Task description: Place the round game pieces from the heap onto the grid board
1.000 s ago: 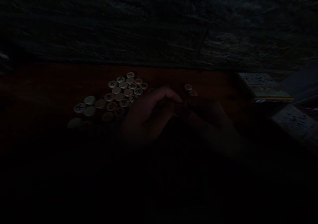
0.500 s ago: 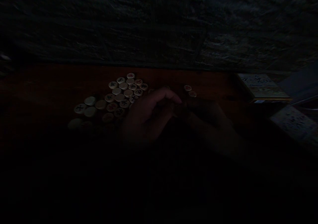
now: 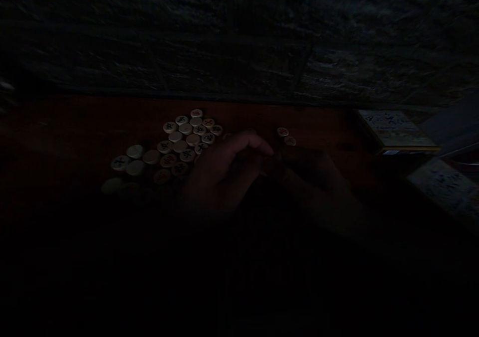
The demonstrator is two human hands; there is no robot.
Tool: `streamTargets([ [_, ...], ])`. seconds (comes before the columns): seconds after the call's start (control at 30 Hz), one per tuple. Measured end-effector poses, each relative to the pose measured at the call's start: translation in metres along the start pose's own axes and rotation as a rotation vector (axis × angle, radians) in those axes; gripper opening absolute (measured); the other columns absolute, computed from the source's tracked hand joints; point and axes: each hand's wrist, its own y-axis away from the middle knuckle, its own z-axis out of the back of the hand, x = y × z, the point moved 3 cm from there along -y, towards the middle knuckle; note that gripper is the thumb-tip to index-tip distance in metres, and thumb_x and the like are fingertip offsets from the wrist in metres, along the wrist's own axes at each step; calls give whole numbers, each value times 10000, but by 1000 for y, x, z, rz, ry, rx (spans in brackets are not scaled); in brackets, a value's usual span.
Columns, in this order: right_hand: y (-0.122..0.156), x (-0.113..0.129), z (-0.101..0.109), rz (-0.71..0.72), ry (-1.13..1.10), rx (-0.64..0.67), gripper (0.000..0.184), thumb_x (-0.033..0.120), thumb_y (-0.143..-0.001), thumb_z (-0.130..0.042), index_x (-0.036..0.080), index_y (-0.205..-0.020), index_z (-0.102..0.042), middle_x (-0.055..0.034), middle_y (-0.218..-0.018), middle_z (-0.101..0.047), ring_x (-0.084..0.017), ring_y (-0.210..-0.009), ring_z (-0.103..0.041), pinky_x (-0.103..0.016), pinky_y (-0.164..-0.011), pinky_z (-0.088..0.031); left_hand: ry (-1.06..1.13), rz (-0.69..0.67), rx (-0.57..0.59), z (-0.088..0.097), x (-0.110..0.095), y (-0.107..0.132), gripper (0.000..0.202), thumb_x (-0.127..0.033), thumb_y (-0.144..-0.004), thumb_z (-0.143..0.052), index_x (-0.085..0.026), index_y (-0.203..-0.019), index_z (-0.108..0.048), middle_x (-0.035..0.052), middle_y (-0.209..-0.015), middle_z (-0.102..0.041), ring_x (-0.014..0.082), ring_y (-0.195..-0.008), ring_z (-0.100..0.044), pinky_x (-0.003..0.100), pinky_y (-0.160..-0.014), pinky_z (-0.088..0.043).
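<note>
In the dim head view my left hand curves over the table, its fingers bent and their tips meeting those of my right hand. My right hand is also closed at the fingertips. What lies between the two, if anything, is lost in the dark. Round Chinese chess pieces lie in a loose group beside and behind my left hand, some with red or black characters up, others blank side up. Two more pieces lie together beyond my right hand.
The reddish-brown wooden table runs along a dark stone-patterned wall. A flat box with a printed lid stands at the right, and a second printed surface shows nearer to me. The foreground is black.
</note>
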Motion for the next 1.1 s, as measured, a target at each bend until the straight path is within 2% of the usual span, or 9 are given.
streamTargets([
  [0.27,0,1,0,-46,-6,-6,232,354,-980,-726,203,-806,-750,25,-738,-716,-128,-680,-659,-234,-572,-471,-10,10,-1,0,0,0,194,-128,-1001,-543,-220,-1023,-712,-4,-971,-769,151,-853,-703,269,-778,-563],
  [0.77,3,-1,0,-63,16,-16,204,351,-999,-699,212,-863,-759,17,-791,-751,-144,-748,-700,-234,-628,-510,8,15,5,0,-1,0,196,-131,-1010,-539,-224,-1032,-710,-20,-996,-765,139,-869,-698,258,-806,-557],
  [0.93,3,-2,1,-51,18,6,215,381,-991,-710,206,-875,-755,5,-844,-768,-149,-771,-700,-241,-629,-507,10,25,10,0,0,0,184,-169,-1012,-538,-242,-1029,-706,-11,-1009,-770,160,-886,-704,284,-800,-570],
  [1.1,2,-1,1,-55,27,6,272,412,-995,-697,197,-836,-744,6,-780,-746,-142,-711,-675,-242,-595,-488,8,42,11,0,2,1,183,-184,-1003,-546,-254,-1040,-711,-3,-1014,-774,177,-890,-713,292,-769,-576],
])
